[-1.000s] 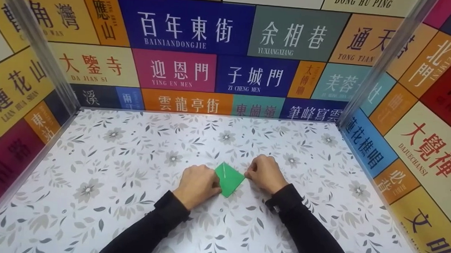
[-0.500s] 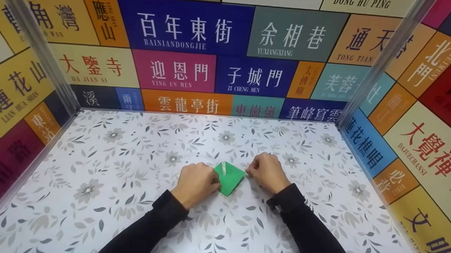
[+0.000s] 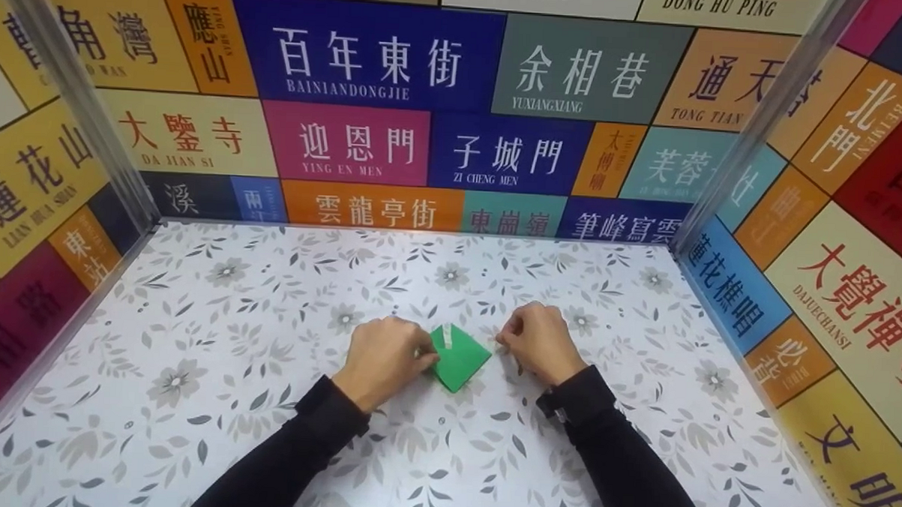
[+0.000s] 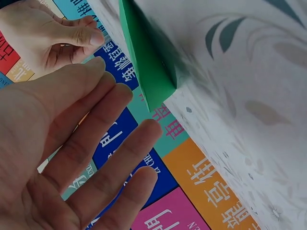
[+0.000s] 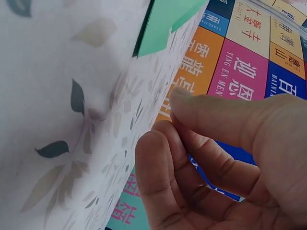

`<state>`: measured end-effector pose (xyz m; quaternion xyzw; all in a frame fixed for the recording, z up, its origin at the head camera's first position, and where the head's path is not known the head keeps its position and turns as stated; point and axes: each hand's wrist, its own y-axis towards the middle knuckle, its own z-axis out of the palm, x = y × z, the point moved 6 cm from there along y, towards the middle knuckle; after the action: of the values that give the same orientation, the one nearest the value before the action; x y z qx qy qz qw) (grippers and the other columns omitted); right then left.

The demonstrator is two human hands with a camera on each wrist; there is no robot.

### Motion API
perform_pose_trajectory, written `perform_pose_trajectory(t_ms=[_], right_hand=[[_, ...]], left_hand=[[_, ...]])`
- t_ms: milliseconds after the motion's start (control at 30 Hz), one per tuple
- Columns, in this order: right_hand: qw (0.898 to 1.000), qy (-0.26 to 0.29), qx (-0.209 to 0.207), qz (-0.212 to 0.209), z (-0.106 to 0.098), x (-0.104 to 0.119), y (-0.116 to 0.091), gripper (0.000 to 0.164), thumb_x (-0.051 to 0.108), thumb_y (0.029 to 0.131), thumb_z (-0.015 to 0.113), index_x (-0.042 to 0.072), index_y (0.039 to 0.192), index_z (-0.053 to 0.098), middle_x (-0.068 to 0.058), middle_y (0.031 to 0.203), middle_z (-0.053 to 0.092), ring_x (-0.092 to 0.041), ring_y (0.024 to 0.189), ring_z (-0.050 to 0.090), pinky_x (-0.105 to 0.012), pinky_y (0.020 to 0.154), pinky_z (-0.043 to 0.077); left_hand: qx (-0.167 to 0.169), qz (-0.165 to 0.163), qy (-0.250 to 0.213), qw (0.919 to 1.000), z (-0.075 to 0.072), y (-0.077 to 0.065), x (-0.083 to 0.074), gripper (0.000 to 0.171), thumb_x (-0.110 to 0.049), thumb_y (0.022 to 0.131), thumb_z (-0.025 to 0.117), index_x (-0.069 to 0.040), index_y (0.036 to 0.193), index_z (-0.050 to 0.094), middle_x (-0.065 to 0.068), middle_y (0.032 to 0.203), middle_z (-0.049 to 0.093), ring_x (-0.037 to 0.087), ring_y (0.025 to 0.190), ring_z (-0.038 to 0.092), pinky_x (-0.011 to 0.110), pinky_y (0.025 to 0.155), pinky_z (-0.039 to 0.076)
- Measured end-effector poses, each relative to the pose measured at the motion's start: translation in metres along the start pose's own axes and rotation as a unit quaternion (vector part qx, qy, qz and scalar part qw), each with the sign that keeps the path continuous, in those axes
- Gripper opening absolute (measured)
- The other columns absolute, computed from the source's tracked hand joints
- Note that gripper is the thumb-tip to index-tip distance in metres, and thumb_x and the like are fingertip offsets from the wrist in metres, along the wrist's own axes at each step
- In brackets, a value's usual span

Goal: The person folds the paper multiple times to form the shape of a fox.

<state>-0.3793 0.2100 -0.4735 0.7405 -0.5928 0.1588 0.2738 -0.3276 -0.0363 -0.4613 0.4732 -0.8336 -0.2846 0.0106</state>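
A green piece of folded paper [image 3: 462, 359] lies on the patterned tabletop like a diamond, a narrow pale gap showing near its top corner. In the left wrist view the paper [image 4: 146, 57] stands slightly raised off the surface. My left hand [image 3: 389, 358] is just left of it, fingertips close to its left corner; the left wrist view shows the fingers extended and holding nothing. On the other side my right hand [image 3: 544, 344] hovers a little away from the right corner. Its fingers [image 5: 156, 167] are loosely curled, the thumb near the index finger, with nothing between them.
The white tabletop [image 3: 264, 442] carries a grey leaf and flower print. Colourful panels with printed characters [image 3: 375, 52] wall it in at the back and both sides. Clear strips [image 3: 88, 106] run up the two back corners.
My left hand has drawn back slightly to the left from the paper, and my right hand has moved a little away to the right. The pale gap at the paper's top has widened.
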Motion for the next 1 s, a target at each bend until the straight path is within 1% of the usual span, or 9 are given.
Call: perform_pose_trajectory(t_ms=[167,267,367,533,733,833,1000], right_hand=[[1.0,-0.002,-0.004,0.004,-0.001,-0.001,0.001,0.02,0.006,0.093,0.09,0.011,0.076,0.082,0.001,0.073,0.076,-0.016,0.071,0.065,-0.035,0.077,0.056],[1.0,0.001,-0.006,0.005,-0.002,-0.001,0.002,0.019,0.006,0.093,0.09,0.011,0.077,0.082,0.0,0.074,0.077,-0.016,0.071,0.066,-0.035,0.077,0.057],[1.0,0.002,-0.007,0.004,-0.002,-0.001,0.003,0.018,0.008,0.096,0.09,0.011,0.08,0.083,-0.001,0.076,0.078,-0.017,0.073,0.067,-0.035,0.077,0.057],[1.0,0.004,-0.012,0.008,-0.005,-0.002,0.003,0.015,0.012,0.099,0.09,0.011,0.085,0.085,-0.003,0.081,0.081,-0.02,0.077,0.07,-0.038,0.079,0.057],[1.0,0.013,-0.022,0.002,-0.012,-0.007,0.003,0.012,0.015,0.103,0.087,0.011,0.092,0.088,-0.004,0.085,0.083,-0.02,0.078,0.072,-0.038,0.079,0.059],[1.0,0.012,-0.025,-0.001,-0.015,-0.011,0.002,0.011,0.017,0.105,0.086,0.011,0.096,0.088,-0.003,0.086,0.083,-0.021,0.08,0.072,-0.039,0.08,0.059],[1.0,0.005,-0.025,-0.002,-0.019,-0.02,0.002,0.009,0.019,0.106,0.084,0.012,0.102,0.088,-0.005,0.096,0.086,-0.026,0.091,0.077,-0.047,0.09,0.063]], left_hand=[[-0.007,0.003,-0.007,0.9999,-0.005,0.002,0.005,0.008,-0.028,0.092,0.101,-0.025,0.094,0.095,-0.006,0.09,0.09,0.02,0.074,0.083,0.034,0.051,0.053],[-0.014,0.002,-0.008,0.9999,-0.008,0.004,0.009,0.008,-0.029,0.093,0.1,-0.023,0.096,0.094,-0.004,0.092,0.09,0.021,0.074,0.083,0.034,0.053,0.056],[-0.024,-0.003,-0.007,0.9997,-0.011,0.005,0.016,0.01,-0.031,0.097,0.097,-0.022,0.099,0.094,-0.002,0.095,0.09,0.022,0.075,0.083,0.038,0.056,0.061],[-0.02,-0.025,-0.018,0.9993,-0.017,0.006,0.032,0.015,-0.034,0.101,0.093,-0.019,0.104,0.093,0.002,0.101,0.09,0.023,0.073,0.08,0.04,0.057,0.061],[-0.003,-0.058,-0.023,0.998,-0.024,0.009,0.055,0.02,-0.034,0.104,0.09,-0.015,0.111,0.091,0.009,0.11,0.091,0.029,0.087,0.085,0.045,0.072,0.07],[0.006,-0.073,-0.017,0.9972,-0.027,0.009,0.07,0.023,-0.035,0.105,0.088,-0.013,0.114,0.091,0.011,0.114,0.09,0.032,0.092,0.086,0.048,0.077,0.072],[0.013,-0.096,-0.013,0.9953,-0.032,0.005,0.096,0.031,-0.036,0.106,0.088,-0.01,0.121,0.089,0.015,0.12,0.088,0.036,0.102,0.086,0.051,0.085,0.072]])
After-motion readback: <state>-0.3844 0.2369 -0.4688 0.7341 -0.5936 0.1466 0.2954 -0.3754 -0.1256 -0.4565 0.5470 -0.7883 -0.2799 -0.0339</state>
